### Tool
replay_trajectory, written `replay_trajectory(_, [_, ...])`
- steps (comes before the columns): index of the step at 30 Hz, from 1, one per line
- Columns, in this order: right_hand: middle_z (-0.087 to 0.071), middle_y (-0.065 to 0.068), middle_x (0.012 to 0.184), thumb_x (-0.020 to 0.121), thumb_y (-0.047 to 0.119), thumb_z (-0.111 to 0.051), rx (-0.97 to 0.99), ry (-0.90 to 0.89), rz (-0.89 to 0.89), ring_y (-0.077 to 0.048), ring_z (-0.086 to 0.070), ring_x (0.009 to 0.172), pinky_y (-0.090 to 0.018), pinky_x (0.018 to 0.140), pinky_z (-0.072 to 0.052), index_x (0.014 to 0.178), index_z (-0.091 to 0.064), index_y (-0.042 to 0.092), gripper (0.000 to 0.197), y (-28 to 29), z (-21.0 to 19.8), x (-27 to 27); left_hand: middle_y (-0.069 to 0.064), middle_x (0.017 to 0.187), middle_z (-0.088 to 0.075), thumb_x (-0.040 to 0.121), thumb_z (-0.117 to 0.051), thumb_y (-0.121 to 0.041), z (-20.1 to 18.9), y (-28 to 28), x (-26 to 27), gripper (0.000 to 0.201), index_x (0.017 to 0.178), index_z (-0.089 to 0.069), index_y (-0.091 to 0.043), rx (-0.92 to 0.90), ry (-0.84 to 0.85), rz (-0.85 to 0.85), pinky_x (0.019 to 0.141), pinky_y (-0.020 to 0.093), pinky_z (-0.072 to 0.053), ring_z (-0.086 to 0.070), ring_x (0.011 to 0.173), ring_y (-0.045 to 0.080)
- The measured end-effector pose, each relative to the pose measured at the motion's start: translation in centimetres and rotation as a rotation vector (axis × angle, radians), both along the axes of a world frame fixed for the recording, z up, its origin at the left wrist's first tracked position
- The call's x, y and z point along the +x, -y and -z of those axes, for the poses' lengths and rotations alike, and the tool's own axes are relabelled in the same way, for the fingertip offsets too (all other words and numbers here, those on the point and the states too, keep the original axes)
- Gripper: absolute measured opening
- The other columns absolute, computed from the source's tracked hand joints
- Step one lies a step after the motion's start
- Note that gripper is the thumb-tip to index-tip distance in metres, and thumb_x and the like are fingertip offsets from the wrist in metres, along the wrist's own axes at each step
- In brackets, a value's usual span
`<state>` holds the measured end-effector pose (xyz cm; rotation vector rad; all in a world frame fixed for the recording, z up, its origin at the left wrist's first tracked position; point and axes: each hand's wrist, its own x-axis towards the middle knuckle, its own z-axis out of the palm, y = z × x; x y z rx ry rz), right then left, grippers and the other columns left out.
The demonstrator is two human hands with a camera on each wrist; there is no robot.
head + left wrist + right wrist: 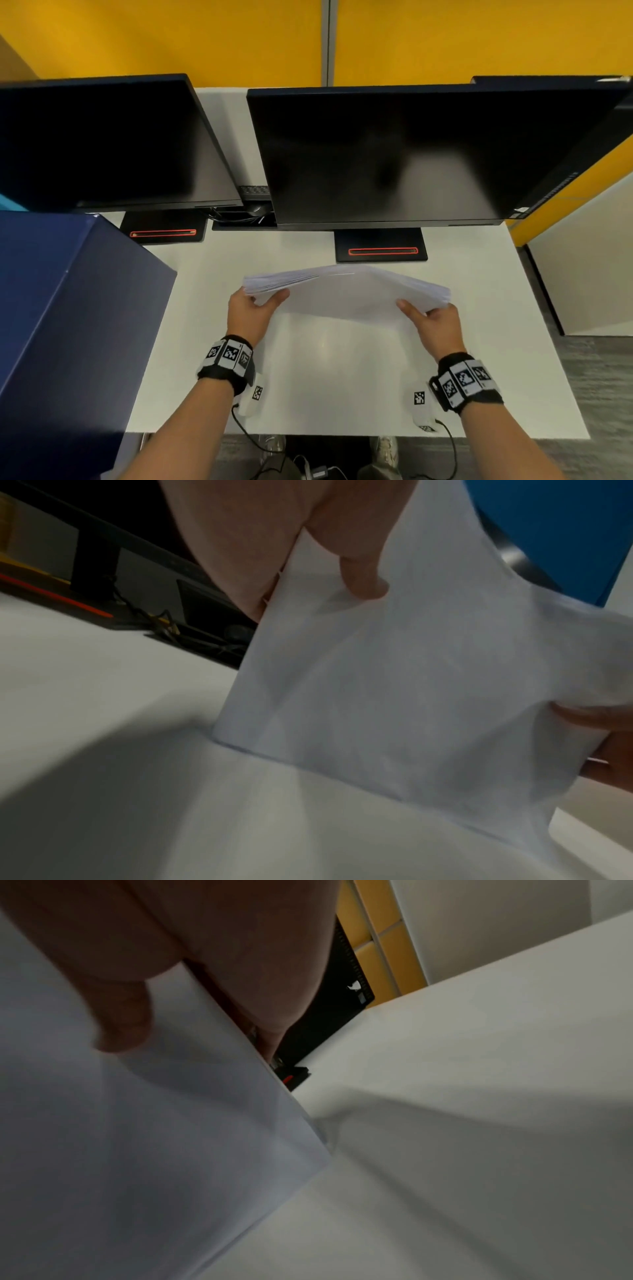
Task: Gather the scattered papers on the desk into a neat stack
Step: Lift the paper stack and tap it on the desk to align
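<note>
- While both hands grip it, the stack of papers [346, 291] stands on its lower edge on the white counter [342, 377], tilted, in front of the monitors.
- Left hand [248, 315] pinches the left side of the stack, thumb on the near face and fingers behind.
- Right hand [435, 323] pinches the right side in the same way.
- From the left wrist view, the bottom edge of the papers [394, 696] touches the counter [120, 723].
- Two dark monitors, one [102, 144] on the left and one [411, 154] on the right, stand at the back of the counter; a blue box [68, 325] sits at the left.
</note>
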<state>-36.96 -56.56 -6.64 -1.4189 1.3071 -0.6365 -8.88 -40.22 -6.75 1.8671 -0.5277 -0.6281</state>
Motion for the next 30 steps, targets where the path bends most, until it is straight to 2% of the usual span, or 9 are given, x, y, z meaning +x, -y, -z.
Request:
replay_trajectory(4, [-0.071, 0.002, 0.095, 0.073, 0.029, -0.081, -0.076, 0.251, 0.038, -0.005, -0.068, 0.086, -0.016, 0.076, -0.053, 0.099, -0.067, 0.016, 0.033, -0.6, -1.9, 0.1, -0.001, 0.106, -0.070, 0.089, -0.068, -0.026, -1.8, 0.3, -0.8, 0.027, 0.112, -0.064, -0.012, -0.218, -0.039, -0.056, 0.084, 0.015, -0.048, -0.064, 0.094, 0.001])
replay_trajectory(7, [-0.071, -0.004, 0.092, 0.081, 0.046, -0.062, -0.110, 0.320, 0.125, -0.012, -0.064, 0.087, -0.025, 0.085, -0.047, 0.092, -0.067, 0.008, 0.040, -0.9, -3.1, 1.1, 0.003, 0.098, -0.071, 0.099, -0.052, -0.029, -2.8, 1.1, -1.6, 0.027, 0.107, -0.066, -0.007, -0.260, -0.082, -0.173, 0.079, 0.015, -0.046, -0.063, 0.081, -0.006])
replay_trajectory(10, [-0.065, -0.001, 0.076, 0.089, 0.046, -0.057, -0.094, 0.242, 0.181, -0.016, -0.059, 0.076, -0.033, 0.079, -0.045, 0.080, -0.066, 0.010, 0.039, -0.3, -3.2, 1.8, -0.002, 0.097, -0.068, 0.094, -0.056, -0.035, -3.0, 1.4, -1.3, 0.030, 0.105, -0.066, -0.009, -0.253, -0.061, -0.159, 0.080, 0.018, -0.046, -0.062, 0.081, -0.007])
replay_trajectory(13, [-0.057, 0.002, 0.069, 0.091, 0.048, -0.053, -0.096, 0.196, 0.180, -0.017, -0.053, 0.070, -0.032, 0.073, -0.043, 0.071, -0.060, 0.016, 0.038, 0.4, -3.3, 1.8, -0.009, 0.104, -0.063, 0.082, -0.071, -0.010, -2.4, 1.2, -0.7, 0.035, 0.115, -0.058, -0.012, -0.202, 0.007, -0.007, 0.085, 0.014, -0.047, -0.061, 0.091, -0.005])
replay_trajectory(17, [-0.067, 0.011, 0.079, 0.067, 0.040, -0.076, -0.157, 0.082, -0.054, -0.008, -0.061, 0.077, -0.016, 0.068, -0.047, 0.083, -0.065, 0.024, 0.025, 1.0, -4.3, 0.4, -0.005, 0.081, -0.065, 0.076, -0.082, -0.021, -4.6, 1.5, -0.4, 0.024, 0.087, -0.061, -0.023, -0.046, 0.028, -0.072, 0.062, 0.013, -0.049, -0.062, 0.076, 0.013])
replay_trajectory(20, [-0.069, 0.015, 0.079, 0.067, 0.027, -0.087, -0.259, -0.194, -0.229, -0.006, -0.063, 0.077, -0.019, 0.071, -0.047, 0.079, -0.069, 0.024, 0.022, 2.4, -6.0, -1.0, -0.007, 0.077, -0.065, 0.073, -0.084, -0.026, -9.0, 2.3, 0.7, 0.024, 0.080, -0.061, -0.029, -0.078, 0.219, -0.005, 0.060, 0.007, -0.046, -0.060, 0.070, -0.003])
replay_trajectory(22, [-0.070, 0.017, 0.082, 0.070, 0.030, -0.085, -0.388, -0.312, -0.376, -0.006, -0.065, 0.083, -0.023, 0.074, -0.051, 0.087, -0.072, 0.026, 0.022, 2.6, -8.1, -0.2, -0.009, 0.077, -0.066, 0.072, -0.083, -0.033, -13.2, 3.3, 0.7, 0.020, 0.080, -0.066, -0.027, -0.082, 0.438, 0.158, 0.065, 0.011, -0.046, -0.061, 0.072, -0.001])
replay_trajectory(26, [-0.071, 0.015, 0.088, 0.074, 0.031, -0.081, -0.428, -0.147, -0.509, -0.002, -0.065, 0.081, -0.017, 0.069, -0.051, 0.100, -0.070, 0.029, 0.028, 0.7, -11.4, 5.7, -0.010, 0.084, -0.069, 0.076, -0.073, -0.051, -18.7, 6.2, -2.5, 0.032, 0.093, -0.069, -0.024, -0.044, 0.838, 0.500, 0.077, 0.026, -0.047, -0.061, 0.078, 0.009])
replay_trajectory(30, [-0.073, 0.005, 0.079, 0.080, 0.017, -0.076, -0.351, 0.026, -0.353, -0.010, -0.064, 0.071, -0.026, 0.067, -0.051, 0.086, -0.076, 0.023, 0.008, 0.1, -11.1, 7.3, -0.014, 0.078, -0.069, 0.066, -0.074, -0.062, -18.6, 5.1, 0.4, 0.037, 0.089, -0.069, -0.034, 0.239, 0.847, 0.563, 0.071, 0.030, -0.055, -0.062, 0.075, 0.007])
